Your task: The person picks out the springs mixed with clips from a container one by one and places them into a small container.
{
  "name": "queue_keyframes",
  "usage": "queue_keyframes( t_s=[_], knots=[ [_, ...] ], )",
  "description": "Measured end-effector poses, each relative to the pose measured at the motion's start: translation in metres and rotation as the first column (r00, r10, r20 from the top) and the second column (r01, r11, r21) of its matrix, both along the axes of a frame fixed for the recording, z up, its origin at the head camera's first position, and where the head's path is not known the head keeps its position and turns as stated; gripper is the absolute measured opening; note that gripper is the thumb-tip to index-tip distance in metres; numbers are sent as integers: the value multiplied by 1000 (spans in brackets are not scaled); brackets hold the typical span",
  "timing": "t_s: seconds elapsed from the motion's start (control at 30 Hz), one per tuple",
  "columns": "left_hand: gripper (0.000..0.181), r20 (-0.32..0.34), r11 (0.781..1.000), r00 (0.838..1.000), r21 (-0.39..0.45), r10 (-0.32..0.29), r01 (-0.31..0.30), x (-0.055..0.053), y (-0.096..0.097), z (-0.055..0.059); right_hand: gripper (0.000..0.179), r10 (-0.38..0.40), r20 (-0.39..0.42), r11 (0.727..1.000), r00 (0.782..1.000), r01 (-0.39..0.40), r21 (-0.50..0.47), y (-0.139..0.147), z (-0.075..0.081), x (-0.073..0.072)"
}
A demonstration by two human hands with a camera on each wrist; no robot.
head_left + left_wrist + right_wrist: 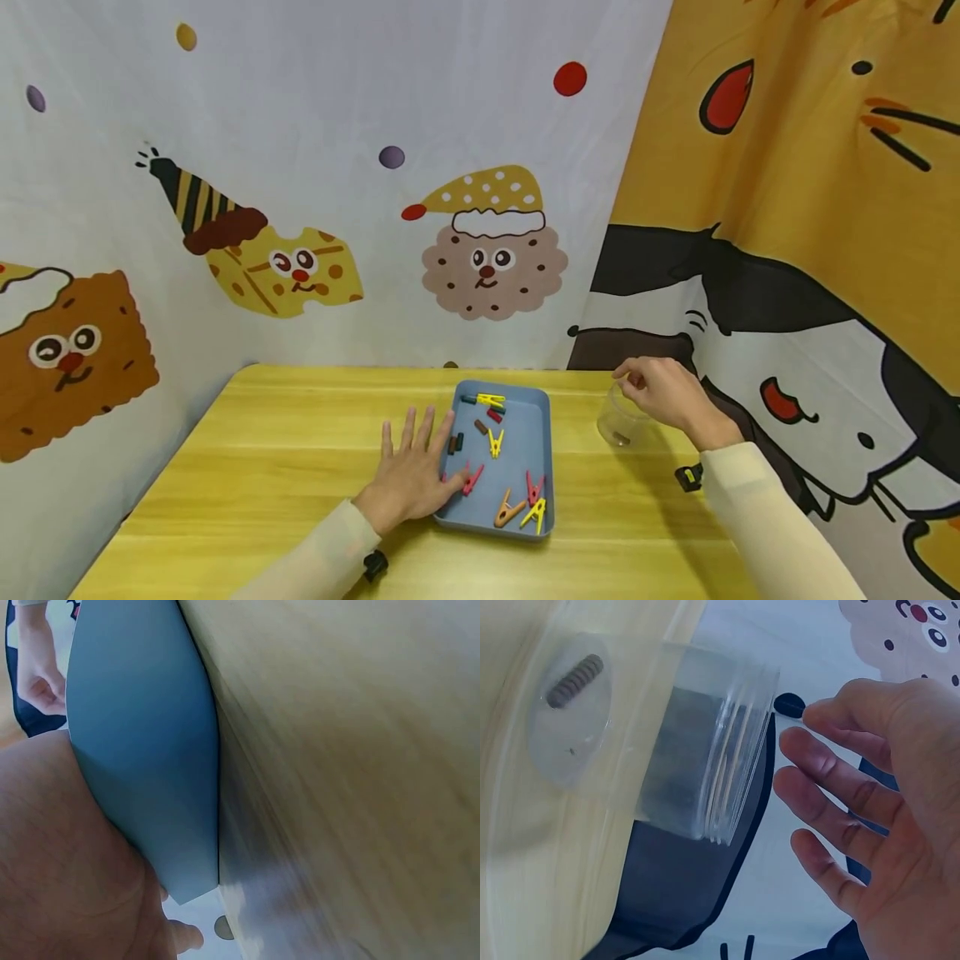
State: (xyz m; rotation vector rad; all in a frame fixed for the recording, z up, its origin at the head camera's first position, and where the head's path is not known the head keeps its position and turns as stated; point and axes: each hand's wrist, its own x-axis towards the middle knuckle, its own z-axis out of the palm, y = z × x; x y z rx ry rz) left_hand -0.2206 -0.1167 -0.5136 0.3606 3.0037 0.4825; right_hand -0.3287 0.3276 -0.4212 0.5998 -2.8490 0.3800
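Observation:
My left hand [412,479], fingers spread, rests at the left rim of a blue-grey tray [517,462]; its thumb reaches over the rim beside a pink clothespin [474,479]. In the left wrist view the palm lies against the tray's outer wall [150,750]. Over the mouth of a clear plastic jar [682,742] hovers my right hand [667,392], with loosely bent fingers and nothing visible between them. A small brown ridged piece [575,681] lies on the jar's bottom.
Inside the tray are yellow clothespins [496,443], another pink clothespin [534,488], an orange clothespin [508,508] and several short dark green, brown and red pieces [481,427]. Cartoon-printed curtains [337,125] hang behind and to the right of the wooden table [285,467].

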Motion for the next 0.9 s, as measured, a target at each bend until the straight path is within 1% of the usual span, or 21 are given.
queue_keyframes(
  t_s=[0.13,0.2,0.27,0.33,0.5,0.63,0.73,0.9],
  knots=[
    [101,6,1000,1000,3,0,0,-1,0,-2,15,1,-21,1000,1000,-1,-1,-4,-3,1],
    [101,9,1000,1000,-4,1,-1,-2,0,-3,14,4,-46,1000,999,-4,0,-6,-4,2],
    [101,-1,1000,1000,-4,1,-1,-3,0,-4,13,10,-76,1000,997,-10,1,-9,-6,3],
    [100,-5,1000,1000,-6,2,-2,-3,0,-4,12,29,-100,1000,995,-29,-2,-12,-7,5],
    [100,-7,1000,1000,-3,2,-2,-4,1,-3,11,75,-166,997,983,-76,3,-22,-10,10],
    [100,-15,1000,1000,0,-1,1,-4,1,-1,11,94,-217,995,972,-97,-2,-31,-12,10],
    [99,-14,1000,1000,8,3,-2,-5,1,-1,12,105,-224,994,969,-109,-6,-38,-12,11],
    [99,-5,1000,1000,19,3,-3,-4,0,-2,14,109,-205,994,973,-113,-7,-48,-15,14]
  ],
)
